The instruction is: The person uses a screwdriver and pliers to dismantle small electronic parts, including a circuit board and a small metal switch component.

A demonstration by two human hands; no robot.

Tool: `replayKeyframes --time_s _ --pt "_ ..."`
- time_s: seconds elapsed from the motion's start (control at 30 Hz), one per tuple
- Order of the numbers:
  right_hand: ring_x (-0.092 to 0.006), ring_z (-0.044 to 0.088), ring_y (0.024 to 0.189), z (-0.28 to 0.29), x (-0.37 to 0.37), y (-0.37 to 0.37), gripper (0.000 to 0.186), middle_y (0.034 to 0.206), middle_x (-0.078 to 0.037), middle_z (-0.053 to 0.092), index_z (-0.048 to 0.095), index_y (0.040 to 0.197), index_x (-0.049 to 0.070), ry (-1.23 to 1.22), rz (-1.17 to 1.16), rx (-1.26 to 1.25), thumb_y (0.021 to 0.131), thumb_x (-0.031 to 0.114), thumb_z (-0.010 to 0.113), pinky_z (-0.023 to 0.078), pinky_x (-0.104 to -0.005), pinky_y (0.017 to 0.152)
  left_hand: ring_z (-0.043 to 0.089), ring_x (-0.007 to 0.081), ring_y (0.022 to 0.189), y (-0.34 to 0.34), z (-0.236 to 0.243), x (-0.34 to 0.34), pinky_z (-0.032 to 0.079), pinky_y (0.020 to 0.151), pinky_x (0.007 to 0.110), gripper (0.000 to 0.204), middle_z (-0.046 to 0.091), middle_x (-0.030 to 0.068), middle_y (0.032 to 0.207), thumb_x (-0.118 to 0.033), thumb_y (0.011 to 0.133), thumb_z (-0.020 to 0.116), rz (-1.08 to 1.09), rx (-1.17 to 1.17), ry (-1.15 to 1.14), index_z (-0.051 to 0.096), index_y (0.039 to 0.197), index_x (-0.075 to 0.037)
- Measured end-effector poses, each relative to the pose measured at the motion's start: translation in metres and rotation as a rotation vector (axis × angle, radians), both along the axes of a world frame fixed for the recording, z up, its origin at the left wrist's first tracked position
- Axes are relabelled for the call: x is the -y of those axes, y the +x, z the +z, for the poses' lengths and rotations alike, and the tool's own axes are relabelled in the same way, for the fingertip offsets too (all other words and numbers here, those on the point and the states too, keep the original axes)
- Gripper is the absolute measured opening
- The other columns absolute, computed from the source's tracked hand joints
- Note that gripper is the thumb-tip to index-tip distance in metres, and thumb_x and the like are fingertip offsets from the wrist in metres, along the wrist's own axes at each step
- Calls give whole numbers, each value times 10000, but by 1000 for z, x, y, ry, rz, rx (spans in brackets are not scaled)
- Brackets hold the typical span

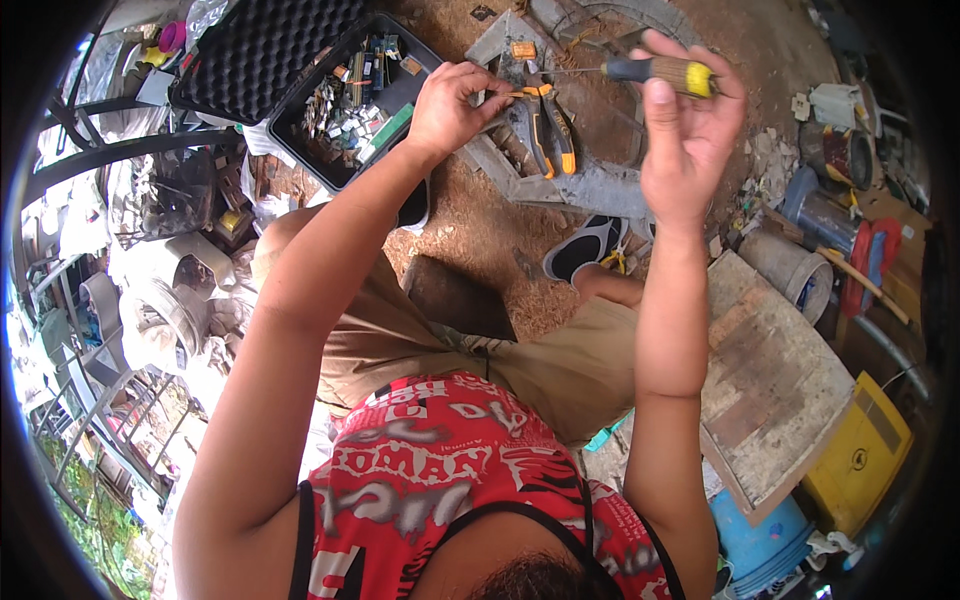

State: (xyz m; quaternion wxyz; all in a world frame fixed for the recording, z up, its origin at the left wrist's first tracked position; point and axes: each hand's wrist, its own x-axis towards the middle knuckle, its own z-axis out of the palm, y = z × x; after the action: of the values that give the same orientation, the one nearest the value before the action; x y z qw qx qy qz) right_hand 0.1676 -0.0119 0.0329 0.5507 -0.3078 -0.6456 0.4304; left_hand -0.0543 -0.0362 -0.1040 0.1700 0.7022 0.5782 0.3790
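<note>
Yellow and black, the screwdriver [660,74] is in my right hand [690,130], fingers wrapped about its handle, shaft pointing leftward. My left hand [455,105] has its fingertips drawn narrow; whether they grip anything, I cannot tell. In my judgement, sound practice is a steady left hand and a level shaft. Pliers [560,125] on the grey frame [600,188] crowd the left fingertips. An open black case [303,163] of small parts sits left.

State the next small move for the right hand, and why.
Perhaps bring the screwdriver slightly nearer the left hand: the right hand holds it pointing leftward, and the left hand is pinched beside the pliers.
</note>
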Motion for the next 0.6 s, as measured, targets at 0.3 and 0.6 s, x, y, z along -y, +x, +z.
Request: replayKeyframes --time_s 0.3,0.6 --pt "-147 621 984 -22 8 -18 498 1199 -177 610 435 1348 43 29 38 95 906 5 661 556 -251 819 618 252 883 -4 -8 0 502 828 363 154 680 19 876 -198 747 788 -12 -20 -61 771 900 -192" --pt "-130 607 1023 -40 9 -29 477 1207 -150 609 464 1334 43 -14 81 124 903 -8 660 552 -236 818 635 260 848 1 -7 0 507 802 359 165 683 51 869 -188 746 805 -12 2 -101 764 902 -149"
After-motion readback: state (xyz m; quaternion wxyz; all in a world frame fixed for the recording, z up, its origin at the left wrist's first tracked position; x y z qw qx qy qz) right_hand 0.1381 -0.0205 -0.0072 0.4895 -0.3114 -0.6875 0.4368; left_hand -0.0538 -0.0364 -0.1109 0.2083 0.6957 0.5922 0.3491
